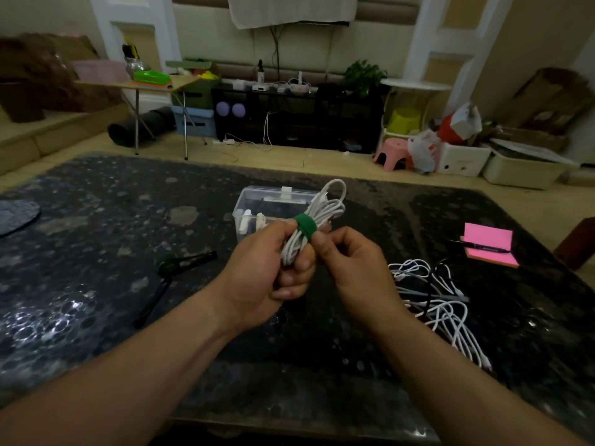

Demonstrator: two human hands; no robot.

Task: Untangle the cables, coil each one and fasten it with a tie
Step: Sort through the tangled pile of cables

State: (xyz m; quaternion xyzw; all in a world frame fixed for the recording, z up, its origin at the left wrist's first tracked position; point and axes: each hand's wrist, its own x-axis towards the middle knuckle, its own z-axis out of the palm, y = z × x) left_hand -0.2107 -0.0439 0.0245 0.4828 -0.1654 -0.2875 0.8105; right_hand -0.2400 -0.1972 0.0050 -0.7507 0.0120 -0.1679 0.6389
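Observation:
A coiled white cable [325,207] is held up above the dark table [96,252], with a green tie [305,227] wrapped around its middle. My left hand [267,272] grips the lower part of the coil. My right hand [351,262] pinches the green tie's end with thumb and forefinger. A tangle of white and black cables [434,294] lies on the table to the right of my hands. To the left lie a roll of green tie tape and black ties [174,268].
A clear plastic box [257,204] with small white items stands just behind my hands. A pink notepad [489,243] with a black pen [479,246] on it lies at the right. A round dark mat [16,214] sits at the table's left edge.

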